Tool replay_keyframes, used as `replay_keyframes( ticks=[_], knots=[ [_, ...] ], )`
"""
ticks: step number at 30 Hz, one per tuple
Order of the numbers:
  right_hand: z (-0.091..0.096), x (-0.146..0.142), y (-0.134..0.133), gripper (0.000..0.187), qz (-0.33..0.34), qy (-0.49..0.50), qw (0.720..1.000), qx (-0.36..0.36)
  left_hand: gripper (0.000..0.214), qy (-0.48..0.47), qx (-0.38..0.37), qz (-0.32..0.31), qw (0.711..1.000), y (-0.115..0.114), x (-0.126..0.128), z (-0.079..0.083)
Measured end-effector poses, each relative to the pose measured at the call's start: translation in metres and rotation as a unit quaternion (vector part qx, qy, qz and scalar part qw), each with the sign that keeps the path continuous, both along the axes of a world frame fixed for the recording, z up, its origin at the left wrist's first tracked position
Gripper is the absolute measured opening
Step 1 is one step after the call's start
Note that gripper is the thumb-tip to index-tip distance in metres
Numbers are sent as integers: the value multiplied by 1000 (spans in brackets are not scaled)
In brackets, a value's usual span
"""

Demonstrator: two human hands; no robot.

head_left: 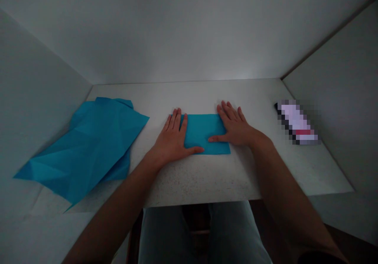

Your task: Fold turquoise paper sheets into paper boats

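Note:
A blue sheet of paper, rectangular and seemingly folded, lies flat on the white table in front of me. My left hand rests on its left end, fingers stretched out toward the wall and thumb along the near edge. Over the right end lies my right hand, palm down with fingers spread and the thumb pointing inward across the paper. Both hands touch the paper without gripping it. The paper's left side and upper right corner are partly hidden under them.
Creased larger blue paper is heaped at the table's left, one point jutting over the near edge. A blurred-out phone lies on the right. White walls enclose the white table at the back and both sides.

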State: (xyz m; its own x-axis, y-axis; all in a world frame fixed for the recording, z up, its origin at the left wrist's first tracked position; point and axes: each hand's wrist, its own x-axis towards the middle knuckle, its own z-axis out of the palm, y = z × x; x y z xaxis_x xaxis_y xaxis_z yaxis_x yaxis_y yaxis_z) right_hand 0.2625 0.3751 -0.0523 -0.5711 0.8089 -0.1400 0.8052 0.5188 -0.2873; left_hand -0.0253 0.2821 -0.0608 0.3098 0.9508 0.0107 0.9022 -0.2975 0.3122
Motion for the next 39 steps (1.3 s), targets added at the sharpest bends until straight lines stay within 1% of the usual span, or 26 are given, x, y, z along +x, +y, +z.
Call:
replay_keyframes(
  ticks=[1,3,6,8,10,12,15,17,19,21,24,27,31,36,39],
  knots=[
    [2,2,2,150,-8,7,1000,7,139,1,0,-2,1000,0,1,1],
    [8,5,5,139,-23,28,999,29,119,4,2,-37,999,0,4,4],
    [17,3,8,110,-33,56,996,55,81,10,-3,-124,992,1,10,8],
    [22,0,9,93,-38,73,994,67,68,15,-6,-141,990,0,15,10],
    [27,-3,10,77,-38,101,992,62,63,17,-5,-124,992,-1,18,9],
    [33,-4,10,59,-24,144,989,25,64,7,-8,-102,995,-1,19,8],
    [39,-7,7,40,31,199,978,-48,78,-45,-19,-60,997,1,18,6],
    [40,-9,4,39,82,208,971,-87,89,-86,-21,-30,996,2,17,8],
    [40,-11,2,45,126,198,964,-125,93,-99,-20,-14,995,3,18,12],
    [38,-13,0,50,148,185,960,-149,88,-76,-17,-11,997,3,18,17],
    [34,-18,-1,44,135,172,965,-146,72,-25,-12,-35,999,3,19,23],
    [31,-23,-3,39,106,152,977,-107,66,-2,-17,-75,997,4,18,26],
    [29,-27,-4,45,78,110,991,-27,66,14,-29,-87,996,7,15,30],
    [23,-38,-7,52,94,26,994,44,50,26,-62,-121,990,8,14,38],
    [17,-49,-12,56,99,-16,991,93,48,25,-63,-140,988,9,14,38]
  ],
)
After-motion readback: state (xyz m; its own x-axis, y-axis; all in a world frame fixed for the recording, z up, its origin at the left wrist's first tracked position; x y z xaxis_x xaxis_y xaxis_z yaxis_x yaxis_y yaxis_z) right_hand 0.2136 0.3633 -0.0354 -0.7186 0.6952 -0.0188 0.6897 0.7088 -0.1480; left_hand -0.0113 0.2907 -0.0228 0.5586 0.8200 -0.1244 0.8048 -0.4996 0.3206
